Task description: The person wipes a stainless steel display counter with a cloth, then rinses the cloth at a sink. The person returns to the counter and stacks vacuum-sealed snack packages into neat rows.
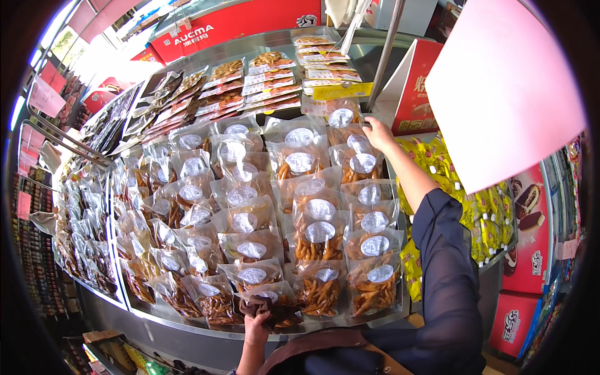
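Note:
My left hand [255, 329], at the near edge of the display case, is closed around a crumpled dark brown cloth [255, 305]. The cloth lies against the nearest see-through food bags. My right arm stretches to the far right of the rows. There my right hand [377, 133] has its fingers bent at the edge of a see-through food bag [342, 117] with an oval white label; its fingertips are partly hidden. Similar bags of brownish food [320, 230] overlap in several columns between my hands.
Flat packets [269, 84] are stacked at the back, beside a yellow strip [342, 91]. Yellow pouches [490, 215] fill the right side. A metal post [385, 56] rises behind my right hand, and a large pink sheet [503, 94] hangs at upper right. Dark packets [84, 215] lie left.

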The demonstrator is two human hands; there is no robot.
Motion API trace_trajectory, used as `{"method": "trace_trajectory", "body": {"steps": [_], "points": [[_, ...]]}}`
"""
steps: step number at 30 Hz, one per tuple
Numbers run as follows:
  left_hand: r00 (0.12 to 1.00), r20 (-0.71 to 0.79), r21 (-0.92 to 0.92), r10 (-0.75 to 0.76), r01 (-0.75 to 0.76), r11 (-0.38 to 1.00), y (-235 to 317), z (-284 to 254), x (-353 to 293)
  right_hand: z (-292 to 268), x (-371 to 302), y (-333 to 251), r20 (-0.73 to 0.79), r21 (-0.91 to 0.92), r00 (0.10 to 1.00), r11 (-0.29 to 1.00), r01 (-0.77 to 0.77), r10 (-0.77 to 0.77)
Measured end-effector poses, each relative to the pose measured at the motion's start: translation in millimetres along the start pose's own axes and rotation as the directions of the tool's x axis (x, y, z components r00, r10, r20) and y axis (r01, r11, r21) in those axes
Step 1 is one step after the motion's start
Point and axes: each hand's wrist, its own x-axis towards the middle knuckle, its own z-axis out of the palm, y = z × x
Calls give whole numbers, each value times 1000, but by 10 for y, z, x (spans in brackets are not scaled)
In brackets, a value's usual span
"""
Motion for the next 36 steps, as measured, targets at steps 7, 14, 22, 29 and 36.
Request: {"method": "trace_trajectory", "body": {"steps": [7, 14, 22, 29, 36], "points": [[996, -90, -10, -23, 23, 1000, 3, 92, 95, 426, 645, 32, -81, 241, 979, 956, -165, 189], [993, -115, -52, -36, 30, 998, 3, 135, 121, 372, 668, 158, -98, 585, 989, 810, -32, 109], [995, -92, -75, -26, 19, 997, -13, 118, 127, 112, 665, 375, -138, 707, 975, 707, -26, 174], [990, -142, -50, -21, 14, 999, -51, 109, 137, 94, 604, 308, -409, 233, 888, 965, -122, 211], [986, -162, -34, -32, 27, 999, -95, 59, 151, -95, 343, 190, -71, 5, 967, 969, 246, -245]]}}
